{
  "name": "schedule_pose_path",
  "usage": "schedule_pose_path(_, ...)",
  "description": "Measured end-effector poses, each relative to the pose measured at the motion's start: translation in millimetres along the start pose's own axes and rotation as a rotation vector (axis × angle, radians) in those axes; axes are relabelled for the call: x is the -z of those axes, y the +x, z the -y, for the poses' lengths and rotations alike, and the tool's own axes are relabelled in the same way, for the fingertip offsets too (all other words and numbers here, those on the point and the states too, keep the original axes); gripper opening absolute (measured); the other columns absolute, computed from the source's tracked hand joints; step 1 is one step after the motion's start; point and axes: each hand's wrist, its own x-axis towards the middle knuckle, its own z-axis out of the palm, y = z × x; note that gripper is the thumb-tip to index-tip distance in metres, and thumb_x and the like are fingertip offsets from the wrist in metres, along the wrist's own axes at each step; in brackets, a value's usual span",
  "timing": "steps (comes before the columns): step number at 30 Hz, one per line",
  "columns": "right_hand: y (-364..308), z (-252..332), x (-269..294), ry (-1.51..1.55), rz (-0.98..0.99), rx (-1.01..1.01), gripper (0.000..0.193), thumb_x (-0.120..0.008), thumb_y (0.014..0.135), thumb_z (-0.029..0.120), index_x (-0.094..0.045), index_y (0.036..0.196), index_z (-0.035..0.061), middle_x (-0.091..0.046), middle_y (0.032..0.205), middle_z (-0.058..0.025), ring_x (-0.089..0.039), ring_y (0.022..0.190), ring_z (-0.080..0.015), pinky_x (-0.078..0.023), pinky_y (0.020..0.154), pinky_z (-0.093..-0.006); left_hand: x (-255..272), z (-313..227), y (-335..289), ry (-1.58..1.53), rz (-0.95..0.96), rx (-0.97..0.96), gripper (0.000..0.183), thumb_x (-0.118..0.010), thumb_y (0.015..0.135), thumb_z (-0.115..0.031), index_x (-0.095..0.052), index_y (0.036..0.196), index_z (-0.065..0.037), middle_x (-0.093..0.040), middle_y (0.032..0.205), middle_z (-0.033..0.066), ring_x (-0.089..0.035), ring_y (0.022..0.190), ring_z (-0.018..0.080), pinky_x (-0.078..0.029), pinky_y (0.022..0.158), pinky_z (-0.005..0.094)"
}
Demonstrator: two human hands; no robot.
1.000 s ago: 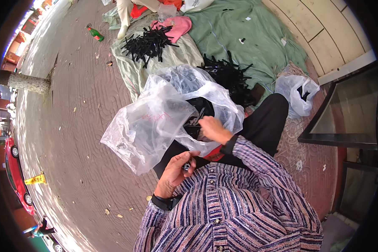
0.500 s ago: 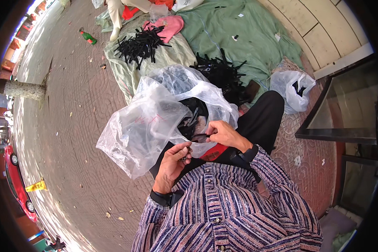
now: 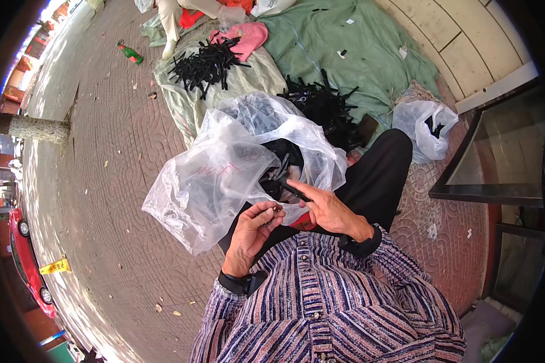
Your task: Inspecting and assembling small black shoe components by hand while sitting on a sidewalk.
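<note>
In my lap lies a large clear plastic bag (image 3: 191,184), its mouth turned toward me, with black strips (image 3: 275,185) inside. My left hand (image 3: 250,235) is closed in a pinch at the near edge of the bag. Small dark, shiny pieces show at its fingertips, too small to name. Just right of it, my right hand (image 3: 335,213) grips a short black strip (image 3: 297,193) beside the bag's opening, its index finger stretched forward. Part of that strip is hidden by the fingers.
Heaps of black strips (image 3: 207,68) lie on a pale sheet and on a green tarp (image 3: 369,66). A small white bag (image 3: 422,130) stands near the glass door (image 3: 496,151). A green bottle (image 3: 129,53) lies on the paving. Another person's leg (image 3: 169,24) shows at the far side.
My right hand has turned, with its index finger now extended forward, and the black strip in it points more toward the bag's opening. My left hand has shifted only slightly.
</note>
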Motion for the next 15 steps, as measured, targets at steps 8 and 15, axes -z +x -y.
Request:
schedule_pose_path(8,-9.7,-5.9,-5.5,-0.099,0.022,-0.089,0.037,-0.049,0.079,-0.002,-0.048,0.115,0.0021,-0.06,0.084,-0.0174,-0.059,0.072,-0.0249,-0.046,0.066,-0.032,0.9,1.3,1.3,-0.057,0.089,-0.049,0.018,-0.055,0.081,-0.003,-0.056,0.099,0.001,-0.06,0.096,0.0136,-0.056,0.078,0.0171,-0.045,0.071,0.0267)
schedule_pose_path(15,-13.3,-7.9,-4.0,0.098,0.054,-0.217,0.026,-0.05,0.082,0.002,-0.05,0.107,-0.0008,-0.056,0.066,-0.0074,-0.051,0.052,-0.0099,-0.041,0.048,-0.0259,-1.4,-1.3,0.5,-0.058,0.183,-0.044,0.029,-0.055,0.079,-0.003,-0.053,0.108,0.004,-0.059,0.104,0.017,-0.054,0.08,0.0168,-0.044,0.071,0.0252)
